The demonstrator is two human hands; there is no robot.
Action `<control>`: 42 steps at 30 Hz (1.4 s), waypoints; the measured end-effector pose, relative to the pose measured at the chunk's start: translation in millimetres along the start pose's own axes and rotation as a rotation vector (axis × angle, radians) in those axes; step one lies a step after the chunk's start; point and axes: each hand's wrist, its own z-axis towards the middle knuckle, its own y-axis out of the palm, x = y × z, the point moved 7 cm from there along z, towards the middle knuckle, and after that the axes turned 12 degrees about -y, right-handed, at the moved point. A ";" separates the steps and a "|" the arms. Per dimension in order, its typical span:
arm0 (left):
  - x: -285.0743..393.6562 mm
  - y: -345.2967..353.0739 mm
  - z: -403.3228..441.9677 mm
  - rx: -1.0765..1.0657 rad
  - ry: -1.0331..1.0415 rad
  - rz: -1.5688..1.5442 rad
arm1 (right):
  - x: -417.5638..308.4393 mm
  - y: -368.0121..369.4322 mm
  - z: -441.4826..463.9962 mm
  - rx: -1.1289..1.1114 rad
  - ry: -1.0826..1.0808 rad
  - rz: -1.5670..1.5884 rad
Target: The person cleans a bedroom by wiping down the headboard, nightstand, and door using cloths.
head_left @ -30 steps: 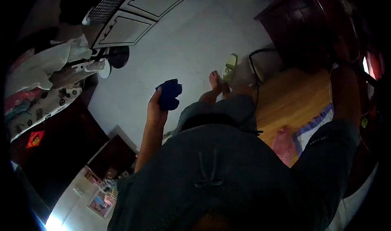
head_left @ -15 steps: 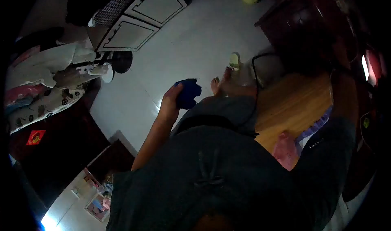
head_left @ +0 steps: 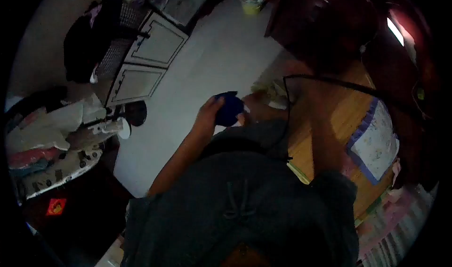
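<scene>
My left hand is closed around a dark blue cloth in front of my lap. The cloth looks bunched up, with an uneven edge, and the dim light hides its exact shape. On the other side, my right hand reaches forward over the wooden board. Motion and shadow smear its fingers, so I cannot make out whether it holds anything. It is nearest to a thin black cord that bends above the board. Below the blue cloth, a bare foot is partly visible.
White cabinet doors stand beyond the pale floor. Clothes are piled at the left. A purple-edged cloth lies on the board at the right. A yellow bin stands far ahead, beside dark red furniture.
My right arm has swung inward from the far right and now reaches over the board. My left hand keeps hold of the blue cloth. The view has turned, showing more of the board.
</scene>
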 end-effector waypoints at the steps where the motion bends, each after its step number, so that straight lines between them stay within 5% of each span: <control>1: 3.1 14.9 12.1 0.008 0.017 0.033 | -1.8 29.0 -17.6 -0.057 0.113 0.263; 2: 13.5 43.3 13.9 -0.053 -0.026 0.060 | -7.3 53.0 -32.1 -0.107 0.156 0.463; 3: 15.6 57.3 26.0 -0.068 -0.017 0.074 | -66.8 66.9 -53.4 -0.028 0.476 0.689; 7: 14.4 116.5 80.3 -0.180 0.003 0.277 | -51.6 74.7 -51.2 -0.016 0.346 0.949; 9: 11.7 151.8 93.0 -0.234 -0.001 0.290 | -36.0 44.5 -48.1 0.210 0.368 0.962; 13: 30.5 196.8 88.0 -0.210 0.052 0.309 | -23.3 -19.6 -25.8 0.225 0.367 0.568; 15: 48.7 212.4 77.2 -0.132 0.330 0.703 | -52.3 -69.9 2.0 0.310 0.230 0.374; 18: 40.3 200.1 94.4 -0.204 0.136 0.596 | -68.3 -160.5 73.3 0.511 -0.143 -0.374; 20: 29.6 193.0 105.3 -0.236 -0.013 0.462 | -86.7 -200.6 125.9 0.582 -0.330 -0.470; 26: 24.5 178.6 118.8 -0.081 -0.045 0.399 | -11.1 -202.2 207.0 0.485 -0.410 -1.167; 32: 19.7 177.4 136.7 0.027 -0.058 0.351 | -33.1 -163.4 247.3 0.200 -0.667 -0.753; 40: 30.9 168.6 134.6 0.226 -0.038 0.449 | -8.0 -220.3 236.2 0.136 -0.521 -0.707; 42: 55.2 189.7 146.4 0.170 0.102 0.541 | -12.5 -228.5 243.4 0.144 -0.513 -0.623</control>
